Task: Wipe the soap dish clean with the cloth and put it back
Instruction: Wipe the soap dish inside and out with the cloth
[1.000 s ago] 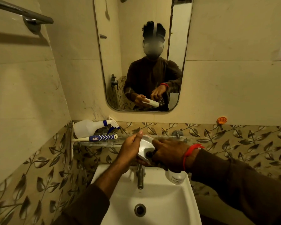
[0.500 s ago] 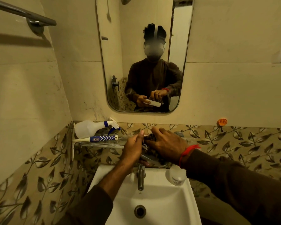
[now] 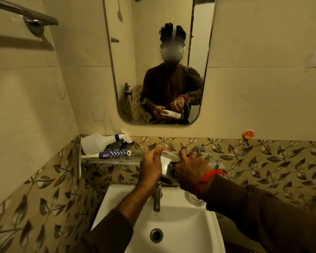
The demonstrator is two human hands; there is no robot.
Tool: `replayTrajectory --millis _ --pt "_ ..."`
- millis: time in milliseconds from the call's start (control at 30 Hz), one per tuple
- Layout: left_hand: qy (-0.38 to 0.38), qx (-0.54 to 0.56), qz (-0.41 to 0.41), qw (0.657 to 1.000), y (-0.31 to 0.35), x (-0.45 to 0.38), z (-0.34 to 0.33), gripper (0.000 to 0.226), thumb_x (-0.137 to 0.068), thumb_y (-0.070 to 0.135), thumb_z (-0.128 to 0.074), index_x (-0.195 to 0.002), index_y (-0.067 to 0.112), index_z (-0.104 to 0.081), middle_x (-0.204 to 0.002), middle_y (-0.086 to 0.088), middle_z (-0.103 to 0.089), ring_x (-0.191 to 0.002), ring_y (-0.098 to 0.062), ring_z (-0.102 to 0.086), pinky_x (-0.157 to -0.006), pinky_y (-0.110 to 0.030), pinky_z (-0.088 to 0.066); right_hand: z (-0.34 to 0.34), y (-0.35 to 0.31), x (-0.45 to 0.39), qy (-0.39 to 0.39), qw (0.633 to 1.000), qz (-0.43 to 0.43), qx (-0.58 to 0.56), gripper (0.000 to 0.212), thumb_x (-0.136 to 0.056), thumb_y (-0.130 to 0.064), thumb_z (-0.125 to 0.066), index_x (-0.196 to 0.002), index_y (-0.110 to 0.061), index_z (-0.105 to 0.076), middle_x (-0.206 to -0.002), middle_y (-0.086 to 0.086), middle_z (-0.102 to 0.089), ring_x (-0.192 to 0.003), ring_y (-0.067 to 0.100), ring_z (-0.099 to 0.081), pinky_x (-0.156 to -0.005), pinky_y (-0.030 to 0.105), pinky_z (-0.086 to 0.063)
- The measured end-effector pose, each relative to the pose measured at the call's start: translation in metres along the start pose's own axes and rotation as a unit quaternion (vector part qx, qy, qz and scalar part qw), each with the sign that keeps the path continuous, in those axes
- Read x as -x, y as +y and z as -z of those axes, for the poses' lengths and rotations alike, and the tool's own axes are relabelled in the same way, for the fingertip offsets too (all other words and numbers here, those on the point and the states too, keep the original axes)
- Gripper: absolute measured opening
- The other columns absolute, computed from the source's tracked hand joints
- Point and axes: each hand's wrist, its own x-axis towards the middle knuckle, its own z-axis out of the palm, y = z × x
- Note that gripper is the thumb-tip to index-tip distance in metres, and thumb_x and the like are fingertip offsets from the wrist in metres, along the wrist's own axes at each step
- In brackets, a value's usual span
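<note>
1. The soap dish (image 3: 169,158) is held in the air above the tap (image 3: 157,198), just in front of the glass shelf (image 3: 117,159); its long axis runs from far-left to near-right, hollow side tilted toward the right.
2. The left hand (image 3: 150,168) grips the dish's left end, thumb up along the edge.
3. The right hand (image 3: 192,169) presses a dark cloth (image 3: 171,169) into the hollow; the cloth is mostly hidden.
4. The shelf, likely where the dish returns, lies just beyond both hands and carries a spray bottle (image 3: 100,143) lying on its side and a tube (image 3: 113,154).
5. The sink (image 3: 199,234) below holds nothing; a small bottle (image 3: 194,199) stands on its rim.
</note>
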Motion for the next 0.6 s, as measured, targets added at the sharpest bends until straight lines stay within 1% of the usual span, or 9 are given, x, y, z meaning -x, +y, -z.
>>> replayTrajectory --millis 133,200,233,300,367,433,500,567,600 --pt "0.020 -0.012 -0.029 0.999 -0.004 -0.001 -0.004 0.040 -0.104 0.049 -0.035 -0.104 0.026 -0.067 -0.087 -0.004 -0.068 -0.076 -0.020 -0.070 -0.058 -0.036 -0.062 0.002 0.006 0.003 -0.026 0.998 -0.007 -0.065 0.049 -0.091 -0.038 -0.059 -0.132 -0.014 -0.051 -0.122 0.011 -0.048 -0.105 0.027 -0.053 -0.081 0.034 -0.048" --pt "0.032 -0.034 -0.041 0.998 -0.007 -0.003 -0.004 0.043 -0.105 0.048 -0.034 -0.111 0.022 -0.068 -0.087 -0.002 -0.068 -0.073 -0.013 -0.067 -0.050 -0.023 -0.053 0.000 0.005 0.003 -0.043 0.995 -0.010 -0.088 0.049 -0.090 -0.042 -0.058 -0.131 -0.016 -0.051 -0.124 0.009 -0.049 -0.105 0.025 -0.054 -0.084 0.034 -0.049" --pt "0.028 -0.049 -0.044 0.997 -0.008 -0.002 -0.005 0.044 -0.105 0.048 -0.034 -0.112 0.020 -0.068 -0.085 0.000 -0.066 -0.072 -0.010 -0.065 -0.050 -0.019 -0.049 -0.001 0.006 0.004 -0.062 0.994 -0.010 -0.090 0.048 -0.090 -0.044 -0.058 -0.129 -0.017 -0.054 -0.122 0.007 -0.051 -0.103 0.025 -0.056 -0.084 0.035 -0.051" --pt "0.007 -0.078 -0.040 0.996 -0.009 -0.002 -0.005 0.045 -0.105 0.048 -0.034 -0.112 0.018 -0.068 -0.082 0.003 -0.064 -0.071 -0.006 -0.061 -0.052 -0.018 -0.043 -0.002 0.013 0.000 -0.112 0.980 -0.015 -0.164 0.031 -0.089 -0.042 -0.058 -0.111 -0.020 -0.062 -0.111 0.003 -0.058 -0.095 0.022 -0.060 -0.083 0.035 -0.054" --pt "0.005 -0.093 -0.029 0.995 -0.010 -0.005 -0.001 0.049 -0.105 0.049 -0.034 -0.109 0.014 -0.068 -0.083 0.001 -0.066 -0.071 -0.007 -0.062 -0.053 -0.018 -0.044 -0.002 0.029 -0.005 -0.143 0.937 -0.028 -0.319 0.010 -0.092 -0.028 -0.053 -0.089 -0.023 -0.061 -0.095 0.003 -0.063 -0.088 0.020 -0.061 -0.080 0.032 -0.054" --pt "0.015 -0.088 -0.014 0.996 -0.012 -0.011 0.006 0.052 -0.104 0.052 -0.034 -0.109 0.012 -0.067 -0.087 -0.005 -0.069 -0.074 -0.014 -0.067 -0.054 -0.023 -0.052 0.000 0.047 -0.009 -0.094 0.903 -0.066 -0.415 0.014 -0.092 -0.018 -0.047 -0.086 -0.017 -0.060 -0.092 0.007 -0.063 -0.087 0.021 -0.060 -0.072 0.027 -0.050" --pt "0.017 -0.038 0.022 0.999 -0.012 -0.014 0.011 0.048 -0.102 0.055 -0.036 -0.108 0.016 -0.065 -0.094 -0.009 -0.069 -0.076 -0.020 -0.071 -0.052 -0.030 -0.059 0.002 0.058 -0.010 0.009 0.877 -0.115 -0.467 0.015 -0.090 -0.018 -0.050 -0.090 -0.013 -0.064 -0.092 0.007 -0.066 -0.086 0.022 -0.061 -0.064 0.026 -0.047" --pt "0.011 0.008 0.057 0.998 -0.013 -0.014 0.011 0.040 -0.101 0.058 -0.039 -0.105 0.026 -0.063 -0.099 -0.009 -0.068 -0.082 -0.029 -0.072 -0.060 -0.042 -0.064 0.004 0.059 -0.010 0.099 0.856 -0.132 -0.490 0.012 -0.089 -0.020 -0.058 -0.098 -0.017 -0.065 -0.092 0.002 -0.066 -0.085 0.019 -0.060 -0.059 0.020 -0.044" --pt "0.005 0.022 0.068 0.997 -0.012 -0.013 0.009 0.036 -0.100 0.059 -0.039 -0.100 0.032 -0.063 -0.100 -0.009 -0.067 -0.088 -0.032 -0.072 -0.068 -0.048 -0.064 0.004 0.055 -0.011 0.121 0.845 -0.137 -0.502 0.018 -0.088 -0.022 -0.062 -0.105 -0.019 -0.062 -0.095 0.000 -0.065 -0.086 0.017 -0.060 -0.059 0.019 -0.045"
